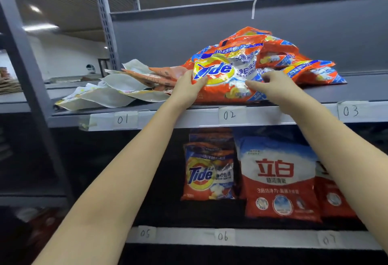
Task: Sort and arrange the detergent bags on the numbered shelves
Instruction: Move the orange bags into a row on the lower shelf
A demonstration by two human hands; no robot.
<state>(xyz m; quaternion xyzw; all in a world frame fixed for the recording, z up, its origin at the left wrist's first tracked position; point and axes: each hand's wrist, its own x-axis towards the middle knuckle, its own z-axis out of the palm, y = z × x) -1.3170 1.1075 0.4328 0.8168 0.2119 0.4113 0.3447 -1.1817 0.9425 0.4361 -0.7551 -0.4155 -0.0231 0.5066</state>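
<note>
The grey metal shelving unit fills the view, its upper shelf edge carrying handwritten paper labels 01, 02 and 03, the lower edge 05, 06 and 07. On the upper shelf above label 02 lies a heap of orange Tide detergent bags, with a flatter pile of white and tan pouches to its left, above 01. On the lower shelf stand a red-and-white detergent bag with Chinese lettering and, just beside it to the left, an upright Tide bag. The front Tide bag of the heap leans at the shelf edge — the left hand grips its left side with the thumb over the face, while the right hand rests on its right part, fingers curled onto the plastic.
</note>
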